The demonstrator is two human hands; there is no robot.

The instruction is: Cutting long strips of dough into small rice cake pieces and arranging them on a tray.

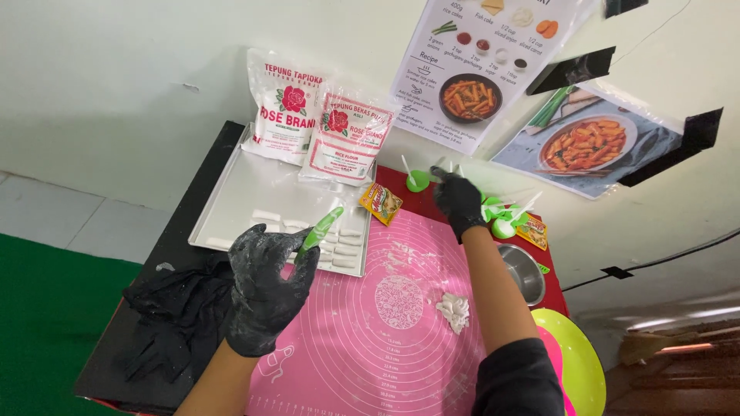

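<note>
Your left hand [266, 289], nearest the lens, is wearing a flour-dusted black glove and closing its grip around a green plastic knife [321, 229], blade tip angling up and away toward the metal tray [254, 192]. Keep that grip firm but low on the handle, so the blade is staying steady over the small white dough pieces [339, 245] lying in rows at the tray's near right corner.

Your right hand [458, 200], also gloved in black, is reaching far forward to the back of the tabletop [185, 231], fingers curling among the green measuring spoons [501, 216] and a small green cup [417, 182]; whether that grip is already pinching something, you cannot tell from this angle. Move it slowly there, since the spoons are crowding together and a yellow seasoning sachet [380, 202] is lying just beside.

Between your arms the pink silicone mat [385, 323] is lying flat, with a lump of white dough [455, 312] sitting right of its centre, apart from both hands. Two white flour bags [320, 115] are leaning on the wall behind the tray, a steel bowl [524, 271] is sitting at the mat's right edge, and spare black gloves [173, 316] are lying heaped at your left.
</note>
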